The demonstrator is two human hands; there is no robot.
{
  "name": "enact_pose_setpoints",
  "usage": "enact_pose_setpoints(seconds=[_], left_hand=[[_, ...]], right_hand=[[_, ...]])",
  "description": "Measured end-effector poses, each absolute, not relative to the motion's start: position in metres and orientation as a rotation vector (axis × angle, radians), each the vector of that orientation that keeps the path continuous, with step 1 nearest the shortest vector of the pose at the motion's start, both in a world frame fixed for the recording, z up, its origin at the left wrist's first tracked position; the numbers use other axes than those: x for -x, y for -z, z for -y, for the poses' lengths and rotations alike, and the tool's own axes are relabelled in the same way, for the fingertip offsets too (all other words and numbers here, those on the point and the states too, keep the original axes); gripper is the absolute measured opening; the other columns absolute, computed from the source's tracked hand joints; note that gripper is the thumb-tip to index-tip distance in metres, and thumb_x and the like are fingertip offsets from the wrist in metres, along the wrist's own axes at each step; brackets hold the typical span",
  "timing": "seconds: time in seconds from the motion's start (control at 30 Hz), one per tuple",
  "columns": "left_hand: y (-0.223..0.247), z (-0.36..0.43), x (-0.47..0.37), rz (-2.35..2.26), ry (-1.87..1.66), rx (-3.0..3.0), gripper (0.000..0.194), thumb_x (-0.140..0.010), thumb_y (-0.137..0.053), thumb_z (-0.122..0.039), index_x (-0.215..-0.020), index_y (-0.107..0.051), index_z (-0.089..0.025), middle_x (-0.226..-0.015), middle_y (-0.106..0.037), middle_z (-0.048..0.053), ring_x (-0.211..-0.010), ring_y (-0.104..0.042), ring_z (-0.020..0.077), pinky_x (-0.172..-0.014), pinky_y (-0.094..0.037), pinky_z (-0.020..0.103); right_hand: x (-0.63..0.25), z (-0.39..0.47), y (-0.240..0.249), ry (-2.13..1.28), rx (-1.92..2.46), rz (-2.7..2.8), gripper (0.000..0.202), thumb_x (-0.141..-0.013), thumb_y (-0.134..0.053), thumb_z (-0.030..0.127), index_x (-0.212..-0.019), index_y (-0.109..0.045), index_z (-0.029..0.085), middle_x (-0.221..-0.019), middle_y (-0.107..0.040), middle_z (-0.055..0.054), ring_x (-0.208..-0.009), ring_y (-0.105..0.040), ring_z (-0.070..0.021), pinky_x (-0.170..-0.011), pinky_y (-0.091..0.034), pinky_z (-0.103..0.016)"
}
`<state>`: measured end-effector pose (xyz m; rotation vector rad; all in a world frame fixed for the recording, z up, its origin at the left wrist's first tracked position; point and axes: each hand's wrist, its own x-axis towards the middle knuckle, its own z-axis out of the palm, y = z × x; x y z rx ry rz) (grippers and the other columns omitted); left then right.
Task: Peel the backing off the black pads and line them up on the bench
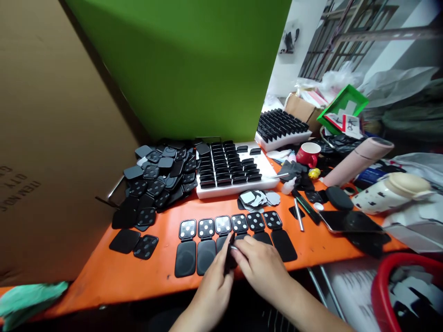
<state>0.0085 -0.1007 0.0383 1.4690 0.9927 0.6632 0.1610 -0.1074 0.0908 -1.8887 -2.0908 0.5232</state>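
My left hand (pixel 215 279) is closed on a thin black flat piece (pixel 228 256), tilted on edge above the near side of the table. My right hand (pixel 261 263) is closed against the same piece, and a small silver tip (pixel 233 248) shows at its fingers; the rest of that item is hidden. Just beyond the hands runs a row of black hinged two-part pads (pixel 185 258), laid unfolded, their upper squares dotted with pale round spots. Both hands partly cover the middle pads.
Loose black pads (pixel 162 173) are heaped at the left. White foam trays (pixel 238 186) hold upright black pieces. Pale cut-outs (pixel 258 199), a metal rod (pixel 299 216), a phone (pixel 349 221), a red mug (pixel 309 154) and tumblers (pixel 360 161) lie rightward. A cardboard box (pixel 51 138) bounds the left.
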Motion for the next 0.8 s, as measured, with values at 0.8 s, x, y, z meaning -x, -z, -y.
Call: enact_pose_setpoints(seconds=[0.8], left_hand=[[-0.040, 0.105, -0.023, -1.119, -0.652, -1.538, 0.061, -0.086, -0.036, -0.014, -0.140, -0.009, -0.022, -0.143, -0.028, 0.009, -0.130, -0.026, 0.0214, -0.106, -0.022, 0.041]], right_hand=[[-0.157, 0.115, -0.092, -0.575, 1.797, 2.127, 0.023, -0.091, -0.036, 0.029, -0.077, -0.053, 0.022, -0.077, -0.055, 0.001, -0.070, -0.052, -0.0123, -0.062, -0.032, -0.024]])
